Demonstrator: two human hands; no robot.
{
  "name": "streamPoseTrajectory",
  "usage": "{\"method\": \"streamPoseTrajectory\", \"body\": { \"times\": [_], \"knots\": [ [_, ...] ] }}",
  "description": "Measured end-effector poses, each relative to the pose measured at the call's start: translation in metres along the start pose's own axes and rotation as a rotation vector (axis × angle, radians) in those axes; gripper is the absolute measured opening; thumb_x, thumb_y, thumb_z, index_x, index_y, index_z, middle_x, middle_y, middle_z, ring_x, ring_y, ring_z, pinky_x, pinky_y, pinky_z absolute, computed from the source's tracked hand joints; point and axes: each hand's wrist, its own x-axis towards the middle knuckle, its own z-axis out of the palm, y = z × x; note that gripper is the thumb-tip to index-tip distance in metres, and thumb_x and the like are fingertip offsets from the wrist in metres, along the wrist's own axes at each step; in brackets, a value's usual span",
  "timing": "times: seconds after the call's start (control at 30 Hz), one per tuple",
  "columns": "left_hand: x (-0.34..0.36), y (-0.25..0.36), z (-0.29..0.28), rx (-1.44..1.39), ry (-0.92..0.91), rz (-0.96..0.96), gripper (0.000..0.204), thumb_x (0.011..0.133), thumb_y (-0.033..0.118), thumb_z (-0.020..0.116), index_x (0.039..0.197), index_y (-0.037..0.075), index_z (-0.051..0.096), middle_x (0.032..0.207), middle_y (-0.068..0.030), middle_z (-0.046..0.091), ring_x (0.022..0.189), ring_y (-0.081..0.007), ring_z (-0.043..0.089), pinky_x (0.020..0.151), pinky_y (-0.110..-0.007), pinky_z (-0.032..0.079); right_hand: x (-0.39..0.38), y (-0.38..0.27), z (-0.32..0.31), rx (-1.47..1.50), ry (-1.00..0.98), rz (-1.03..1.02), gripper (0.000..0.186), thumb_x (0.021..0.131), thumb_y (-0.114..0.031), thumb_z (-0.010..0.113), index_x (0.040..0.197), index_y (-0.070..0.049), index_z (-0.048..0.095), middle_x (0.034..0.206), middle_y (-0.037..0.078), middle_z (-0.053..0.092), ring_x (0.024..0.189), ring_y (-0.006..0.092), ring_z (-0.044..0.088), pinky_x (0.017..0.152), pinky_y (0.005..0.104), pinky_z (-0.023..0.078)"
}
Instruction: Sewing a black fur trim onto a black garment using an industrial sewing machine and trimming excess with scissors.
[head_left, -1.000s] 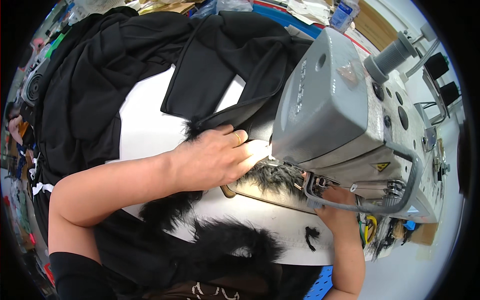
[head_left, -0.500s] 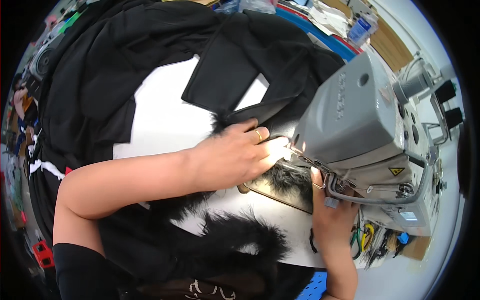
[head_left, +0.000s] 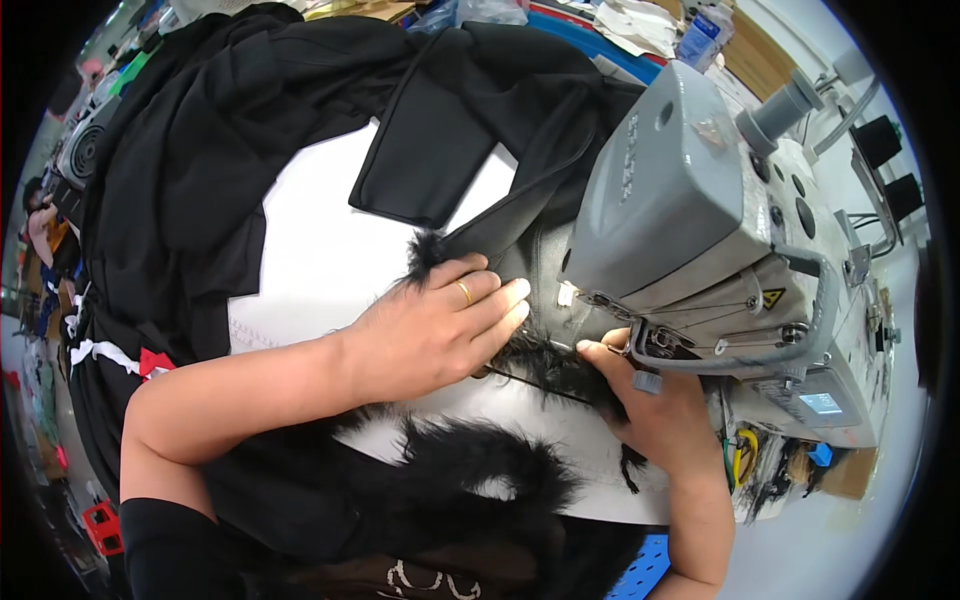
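Note:
My left hand (head_left: 430, 325) lies flat on black fabric (head_left: 545, 275) to the left of the sewing machine's needle area, fingers stretched out and a ring on one. Its fingertips touch the fabric beside a strip of black feather trim (head_left: 555, 368). A tuft of black feathers (head_left: 425, 257) sticks out above the knuckles. My right hand (head_left: 665, 415) rests at the trim's right end, thumb stretched toward the left hand and its other fingers partly hidden beneath the grey sewing machine head (head_left: 655, 180). The machine's presser area is mostly covered by its guard.
Black garment fabric (head_left: 200, 150) heaps over the left and far side of the white table (head_left: 330, 230). Loose feather trim (head_left: 480, 460) hangs near the front edge. Yellow-handled snips (head_left: 745, 455) and black thread scraps lie right of my right hand. A bottle (head_left: 703, 38) stands at the back.
My left hand has slid left, away from the needle. My right thumb has moved left over the trim. The bright light on the fabric near the needle is gone, and the view has shifted slightly.

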Motion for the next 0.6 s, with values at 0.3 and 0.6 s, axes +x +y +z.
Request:
{"method": "streamPoseTrajectory", "body": {
  "times": [0.3, 0.6],
  "knots": [
    [0.001, -0.010, 0.005, -0.007, 0.061, 0.051, 0.037, 0.086, 0.014, 0.065, 0.119, -0.001, 0.073, 0.125, -0.0127, 0.068, 0.113, -0.0274, 0.068, 0.112, -0.047, 0.053, 0.023, -0.022, -0.006, 0.255, -0.294, 0.297, 0.022, 0.101, -0.010, 0.070, 0.122, -0.009, 0.079, 0.118, 0.009, 0.079, 0.107, 0.0273, 0.075, 0.099, 0.0381, 0.054],
    [0.024, -0.004, -0.007, 0.148, -0.124, -0.009, 0.036, 0.087, 0.020, 0.067, 0.116, 0.000, 0.076, 0.133, -0.0167, 0.070, 0.124, -0.0308, 0.066, 0.115, -0.048, 0.048, 0.002, -0.016, 0.014, -0.080, -0.063, 0.145, 0.060, 0.083, 0.005, 0.065, 0.139, -0.015, 0.071, 0.126, 0.010, 0.077, 0.107, 0.0286, 0.077, 0.084, 0.0413, 0.062]
  ]
}}
